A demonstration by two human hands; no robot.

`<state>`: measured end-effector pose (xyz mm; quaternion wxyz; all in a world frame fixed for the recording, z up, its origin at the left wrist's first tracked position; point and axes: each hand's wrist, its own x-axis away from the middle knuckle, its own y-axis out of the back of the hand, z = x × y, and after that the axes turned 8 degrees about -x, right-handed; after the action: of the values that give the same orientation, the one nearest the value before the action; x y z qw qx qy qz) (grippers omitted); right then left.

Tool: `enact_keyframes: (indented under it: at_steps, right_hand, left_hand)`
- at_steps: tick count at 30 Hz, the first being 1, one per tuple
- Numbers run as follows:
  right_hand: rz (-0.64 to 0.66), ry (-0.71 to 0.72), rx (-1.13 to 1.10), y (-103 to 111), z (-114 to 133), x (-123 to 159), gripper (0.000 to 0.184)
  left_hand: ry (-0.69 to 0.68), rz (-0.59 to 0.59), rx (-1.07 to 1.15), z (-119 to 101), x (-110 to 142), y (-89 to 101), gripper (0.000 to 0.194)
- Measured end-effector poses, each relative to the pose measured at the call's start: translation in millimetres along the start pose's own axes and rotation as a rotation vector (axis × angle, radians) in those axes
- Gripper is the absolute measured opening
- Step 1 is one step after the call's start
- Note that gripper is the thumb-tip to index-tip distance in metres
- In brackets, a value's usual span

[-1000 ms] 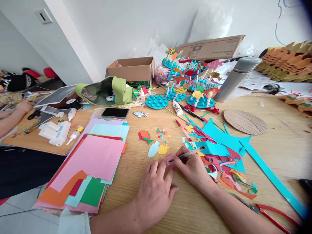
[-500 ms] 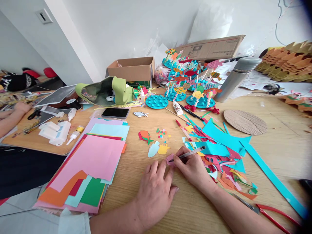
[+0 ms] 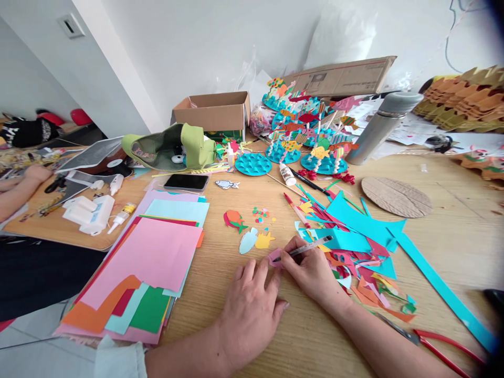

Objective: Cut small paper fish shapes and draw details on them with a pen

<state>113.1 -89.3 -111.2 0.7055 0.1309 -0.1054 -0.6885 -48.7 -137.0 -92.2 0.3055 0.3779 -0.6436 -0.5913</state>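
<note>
My right hand [image 3: 311, 270] is closed around a thin pen [image 3: 309, 248], whose tip rests on a small pink paper cutout [image 3: 274, 258] lying on the wooden table [image 3: 452, 241]. My left hand [image 3: 248, 310] lies flat, fingers spread, with its fingertips pressing beside and on the pink cutout. Just beyond the cutout lie a pale blue paper fish [image 3: 248, 241], a yellow fish shape [image 3: 263, 241] and a red and orange fish [image 3: 234, 219].
A stack of coloured paper sheets [image 3: 153, 262] lies to the left. Turquoise and red paper scraps [image 3: 354, 247] pile up at the right, with red-handled scissors [image 3: 441, 344] near the front edge. Behind stand a phone [image 3: 186, 182], a cardboard box [image 3: 212, 111], paper fish models [image 3: 303, 136], a metal flask [image 3: 380, 128]. Another person's arm [image 3: 19, 184] rests at far left.
</note>
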Motion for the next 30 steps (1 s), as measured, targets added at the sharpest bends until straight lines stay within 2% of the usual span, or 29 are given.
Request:
enact_keyframes:
  at_steps: [30]
  right_hand:
    - [0.004, 0.007, -0.014, -0.1, 2.8, -0.9, 0.013]
  left_hand:
    - [0.007, 0.012, 0.011, 0.8, -1.8, -0.2, 0.051]
